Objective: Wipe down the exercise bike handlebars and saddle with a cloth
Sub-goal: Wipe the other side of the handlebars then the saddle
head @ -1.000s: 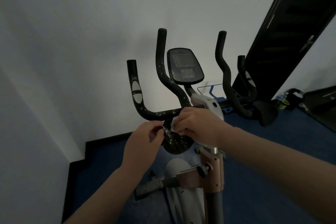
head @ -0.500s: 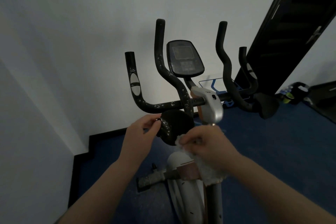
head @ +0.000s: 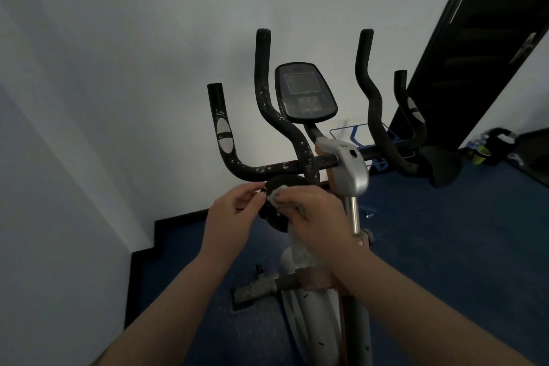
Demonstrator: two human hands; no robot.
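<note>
The exercise bike's black handlebars [head: 267, 168] rise ahead of me, speckled with white marks, around a dark console [head: 304, 92]. Under the left bar sits a round black elbow pad [head: 277, 218]. My left hand [head: 234, 217] pinches the pad's left edge. My right hand [head: 315, 214] grips a white cloth [head: 303, 252] and presses it onto the pad's top; the rest of the cloth hangs below my palm. A second black pad [head: 442, 168] sits on the right. The saddle is out of view.
A grey stem housing [head: 347, 166] and steel post [head: 355, 217] stand just right of my hands. White walls close in at left and behind. A dark door [head: 475, 38] leans at right. Blue carpet [head: 445, 232] covers the floor, with bottles and dark gear [head: 487, 148] far right.
My right hand has come back up from below the pad and now presses the cloth on its upper part. My left hand keeps its hold on the pad's edge.
</note>
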